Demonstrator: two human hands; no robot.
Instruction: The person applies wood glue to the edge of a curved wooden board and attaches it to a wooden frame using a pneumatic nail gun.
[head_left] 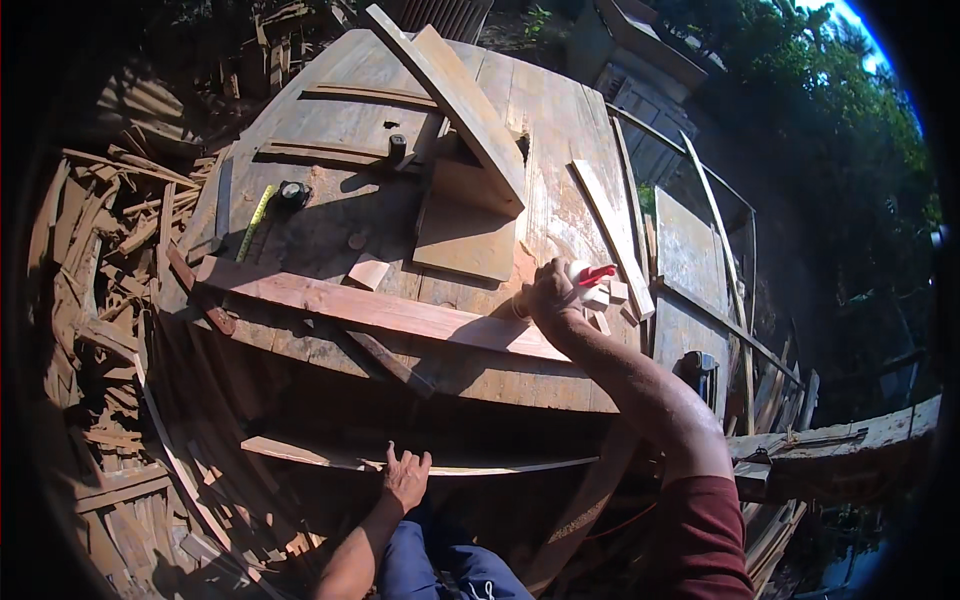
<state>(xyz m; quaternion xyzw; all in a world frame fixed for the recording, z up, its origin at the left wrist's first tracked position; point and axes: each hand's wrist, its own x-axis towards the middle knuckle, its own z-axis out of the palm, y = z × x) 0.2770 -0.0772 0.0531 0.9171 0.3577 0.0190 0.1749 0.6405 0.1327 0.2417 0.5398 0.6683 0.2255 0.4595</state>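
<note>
Over the right part of the wooden workbench (560,390), my right hand (551,297) is closed around a white squeeze bottle (575,271). Its red nozzle points to the right, above several small wood blocks (617,291). A long reddish board (390,310) lies along the near part of the bench, partly behind my right arm. Beyond it, a light plank (455,110) leans over a flat wooden piece (465,235). Below the bench edge, my left hand (407,478) rests with fingers spread on a thin wood strip (510,468).
A yellow tape measure (257,220) lies extended at the bench's left. A narrow pale board (612,240) lies to the right. Scrap wood (110,330) is piled on the left. A dark clamp-like tool (697,372) sits on the right-hand surface.
</note>
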